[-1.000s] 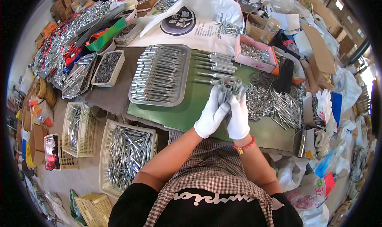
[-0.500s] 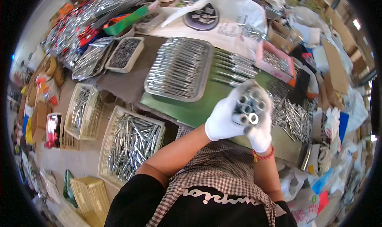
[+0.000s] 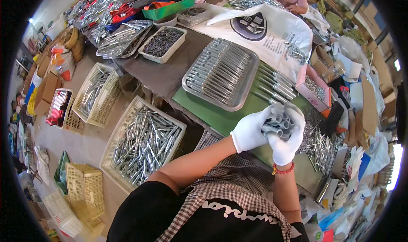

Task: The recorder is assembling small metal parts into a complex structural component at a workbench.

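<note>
Both gloved hands hold one bundle of metal tubes (image 3: 277,126) above the green mat (image 3: 221,116), at about 3 o'clock from the picture's centre. The left hand (image 3: 250,131) wraps the bundle from its 9 o'clock side; the right hand (image 3: 285,140) wraps it from 5 o'clock. The fingers (image 3: 293,114) of both hands are curled and clamped around the tubes, so no gap shows between glove and metal.

Orientation of the bundle: the round open ends face up toward the camera, so the long axis runs roughly from the face down toward the worktop, seen almost end-on. The far ends are hidden inside the gloves. The exact tilt cannot be told from this view.

Progress, judged from the layout:
- Done: a steel tray (image 3: 221,74) at 12 o'clock from the hands already carries a full, ordered row of tubes lying side by side. A few more tubes (image 3: 274,83) lie in a row on the mat just beside the tray's right edge.
- In hand: one gathered bundle, with its ends squared level.
- Left: a loose heap of long pins (image 3: 321,146) lies at 3 o'clock from the hands. A white basket (image 3: 142,146) at 9 o'clock, on the floor below the worktop edge, holds many unsorted tubes, and a second basket (image 3: 94,93) farther out at 10 o'clock holds more.

The stock still unsorted appears larger than the stock laid out, so the work looks less than half complete.
</note>
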Demonstrator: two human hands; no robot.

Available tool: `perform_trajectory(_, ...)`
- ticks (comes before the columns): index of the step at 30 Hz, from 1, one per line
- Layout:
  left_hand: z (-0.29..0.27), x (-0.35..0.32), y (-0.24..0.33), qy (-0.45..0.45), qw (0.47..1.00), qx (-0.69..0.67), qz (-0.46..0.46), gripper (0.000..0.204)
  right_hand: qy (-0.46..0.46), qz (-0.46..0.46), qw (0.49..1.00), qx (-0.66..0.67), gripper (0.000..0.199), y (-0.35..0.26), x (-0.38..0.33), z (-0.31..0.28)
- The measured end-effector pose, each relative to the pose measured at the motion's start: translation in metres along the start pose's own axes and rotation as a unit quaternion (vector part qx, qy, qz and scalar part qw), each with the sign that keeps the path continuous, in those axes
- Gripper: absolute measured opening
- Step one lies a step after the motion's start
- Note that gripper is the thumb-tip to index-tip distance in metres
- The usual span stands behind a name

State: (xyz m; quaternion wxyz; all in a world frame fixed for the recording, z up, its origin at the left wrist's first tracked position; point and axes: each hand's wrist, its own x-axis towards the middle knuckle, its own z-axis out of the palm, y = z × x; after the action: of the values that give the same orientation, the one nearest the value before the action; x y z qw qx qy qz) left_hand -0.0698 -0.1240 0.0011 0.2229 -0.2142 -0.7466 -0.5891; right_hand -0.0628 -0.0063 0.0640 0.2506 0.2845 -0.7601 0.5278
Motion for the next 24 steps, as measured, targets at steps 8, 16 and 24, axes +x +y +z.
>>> perform_trajectory(8,-0.002,-0.001,0.019,-0.005,1.000,0.007,-0.026,0.051,0.029,-0.058,0.997,-0.049,0.049,-0.006,0.001,0.004)
perform_trajectory(16,-0.003,-0.002,0.017,0.000,0.998,0.046,-0.037,0.070,0.076,0.142,0.982,0.100,0.025,-0.005,0.008,0.003)
perform_trajectory(24,-0.035,-0.026,0.027,0.088,0.994,-0.001,-0.072,0.059,-0.126,0.060,0.983,0.123,0.053,-0.045,0.029,0.015)
